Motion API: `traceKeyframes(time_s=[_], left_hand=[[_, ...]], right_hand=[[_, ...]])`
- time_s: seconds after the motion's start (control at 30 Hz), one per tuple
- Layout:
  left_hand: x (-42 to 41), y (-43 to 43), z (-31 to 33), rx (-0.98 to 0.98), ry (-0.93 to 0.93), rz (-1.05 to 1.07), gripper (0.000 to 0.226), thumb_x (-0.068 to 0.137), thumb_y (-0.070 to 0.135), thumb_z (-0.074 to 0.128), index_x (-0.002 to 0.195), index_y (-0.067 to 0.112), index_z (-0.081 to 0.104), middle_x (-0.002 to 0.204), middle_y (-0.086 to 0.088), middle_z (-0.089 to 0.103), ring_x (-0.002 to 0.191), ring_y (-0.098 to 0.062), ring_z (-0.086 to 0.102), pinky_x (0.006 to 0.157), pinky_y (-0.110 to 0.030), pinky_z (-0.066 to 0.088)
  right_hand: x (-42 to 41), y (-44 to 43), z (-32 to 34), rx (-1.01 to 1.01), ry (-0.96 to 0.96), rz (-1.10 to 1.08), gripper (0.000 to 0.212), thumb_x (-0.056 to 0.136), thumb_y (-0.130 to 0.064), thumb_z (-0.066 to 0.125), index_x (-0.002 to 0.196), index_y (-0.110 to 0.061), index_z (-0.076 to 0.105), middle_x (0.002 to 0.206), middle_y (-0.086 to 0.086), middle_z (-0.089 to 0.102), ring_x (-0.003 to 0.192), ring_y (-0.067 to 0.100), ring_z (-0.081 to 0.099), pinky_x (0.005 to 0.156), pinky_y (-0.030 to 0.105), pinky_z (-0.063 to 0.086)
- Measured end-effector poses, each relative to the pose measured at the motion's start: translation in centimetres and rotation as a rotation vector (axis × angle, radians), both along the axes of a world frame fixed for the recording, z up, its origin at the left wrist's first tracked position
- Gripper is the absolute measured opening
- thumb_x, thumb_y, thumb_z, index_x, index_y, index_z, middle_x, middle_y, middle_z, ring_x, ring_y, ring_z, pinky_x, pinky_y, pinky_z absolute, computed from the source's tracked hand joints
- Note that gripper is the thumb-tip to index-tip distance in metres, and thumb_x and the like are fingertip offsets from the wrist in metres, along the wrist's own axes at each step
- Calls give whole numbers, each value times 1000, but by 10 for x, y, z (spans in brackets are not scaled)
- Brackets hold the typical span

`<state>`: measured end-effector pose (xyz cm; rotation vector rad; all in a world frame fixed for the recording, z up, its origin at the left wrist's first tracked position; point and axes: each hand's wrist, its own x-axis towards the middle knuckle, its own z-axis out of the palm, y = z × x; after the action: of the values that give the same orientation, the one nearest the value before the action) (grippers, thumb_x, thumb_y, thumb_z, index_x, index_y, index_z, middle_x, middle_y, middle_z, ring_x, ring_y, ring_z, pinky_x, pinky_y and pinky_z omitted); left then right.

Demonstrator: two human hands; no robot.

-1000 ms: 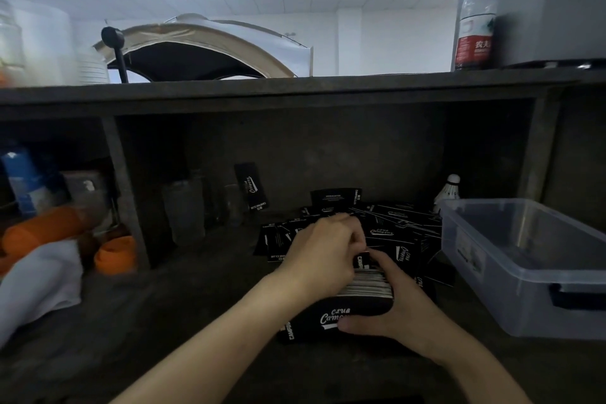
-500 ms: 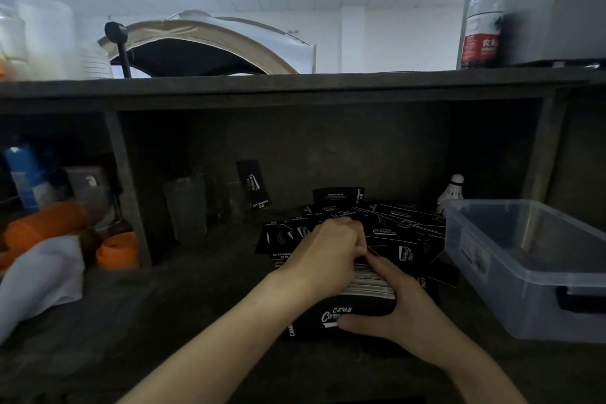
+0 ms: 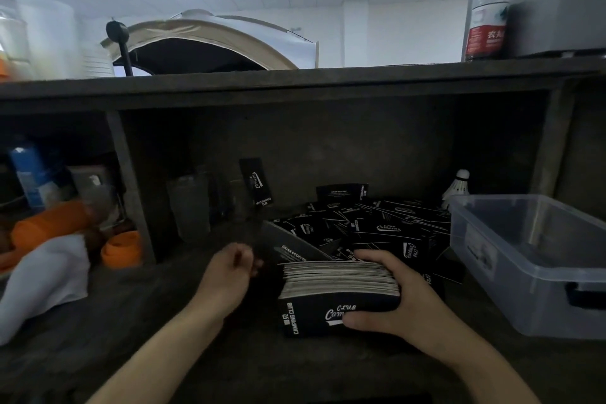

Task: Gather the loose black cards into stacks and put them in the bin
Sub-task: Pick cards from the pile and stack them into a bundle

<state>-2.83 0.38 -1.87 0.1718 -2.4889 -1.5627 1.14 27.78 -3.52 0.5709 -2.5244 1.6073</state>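
My right hand [image 3: 398, 297] grips a thick stack of black cards [image 3: 331, 292] standing on edge on the dark shelf, thumb on the front face, fingers over the back. My left hand [image 3: 229, 275] is just left of the stack and pinches one blurred black card [image 3: 288, 244] that leans tilted toward the stack's back. Behind lies a loose pile of black cards [image 3: 383, 223]. One more black card [image 3: 255, 185] leans upright against the back wall. The clear plastic bin [image 3: 537, 259] stands at the right.
A shuttlecock [image 3: 457, 187] stands behind the bin. Clear cups [image 3: 190, 207] sit at the back left. Beyond a divider [image 3: 129, 187] lie orange items [image 3: 121, 249] and a white cloth [image 3: 42, 279]. A bottle [image 3: 487, 6] stands on the top shelf.
My left hand has left the top of the stack and moved left, now pinching a single card. The right hand keeps hold of the stack.
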Motion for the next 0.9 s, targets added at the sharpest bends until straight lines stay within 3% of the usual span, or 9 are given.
traceKeyframes(time_s=[0.1, 0.17, 0.23, 0.5, 0.57, 0.63, 0.7, 0.8, 0.9], left_hand=[[-1, -19, 2, -312, 36, 43, 29, 102, 7, 45, 91, 27, 62, 104, -1, 68, 102, -18, 64, 88, -30, 47], [5, -12, 14, -27, 244, 69, 23, 107, 20, 42, 103, 24, 65, 107, 4, 70, 105, -14, 65, 90, -29, 45], [10, 13, 22, 240, 183, -99, 39, 107, 42, 34, 112, 21, 67, 109, 5, 74, 106, -10, 68, 95, -29, 45], [-7, 36, 20, 263, -126, -286, 25, 102, 16, 48, 109, 21, 70, 111, 1, 75, 111, -16, 67, 90, -27, 51], [-42, 25, 21, 14, -38, -98, 24, 101, 35, 53, 116, 22, 65, 120, -1, 71, 124, -24, 60, 103, -36, 46], [-70, 25, 22, -417, -123, 28, 77, 89, 73, 47, 141, 17, 47, 146, -9, 52, 140, -33, 43, 116, -45, 31], [-91, 36, 19, -522, -290, 24, 121, 72, 95, 35, 155, 9, 24, 161, -16, 30, 148, -38, 26, 120, -51, 18], [-109, 62, 7, -647, -298, -32, 137, 60, 99, 46, 156, 5, 17, 163, -18, 24, 149, -38, 22, 120, -49, 20], [-121, 80, 8, -638, -208, -5, 124, 61, 75, 77, 153, 8, 26, 159, -12, 32, 147, -34, 27, 118, -46, 24]], right_hand=[[0, 1, 0, -5, -3, 10, 80, 60, -32, 99, 128, -44, 58, 121, -18, 69, 113, 1, 66, 102, 27, 53], [0, 1, 0, 1, 1, 12, 79, 60, -35, 98, 126, -47, 58, 122, -19, 68, 114, 2, 65, 103, 28, 53], [-1, 1, -1, 20, 10, 13, 81, 59, -39, 98, 127, -51, 56, 123, -21, 66, 116, 0, 64, 103, 27, 52], [-2, 0, 2, 55, 14, 15, 77, 57, -37, 99, 123, -39, 59, 116, -21, 68, 109, 0, 66, 91, 14, 51], [-3, 0, 2, 50, 9, 19, 73, 59, -33, 99, 121, -35, 61, 115, -18, 70, 107, 1, 67, 90, 15, 52], [-2, 0, 2, 51, 3, 24, 73, 59, -34, 99, 120, -36, 61, 114, -17, 70, 106, 1, 67, 90, 16, 53], [-3, 0, 2, 53, 11, 21, 73, 57, -36, 99, 119, -37, 61, 113, -17, 70, 104, 2, 68, 89, 17, 53], [-4, 1, 4, 56, 1, 26, 74, 56, -34, 100, 119, -36, 61, 111, -21, 69, 102, 2, 68, 86, 16, 53], [-8, 1, 5, 52, 0, 42, 75, 57, -30, 100, 121, -32, 61, 111, -17, 71, 102, 2, 69, 87, 15, 52]])
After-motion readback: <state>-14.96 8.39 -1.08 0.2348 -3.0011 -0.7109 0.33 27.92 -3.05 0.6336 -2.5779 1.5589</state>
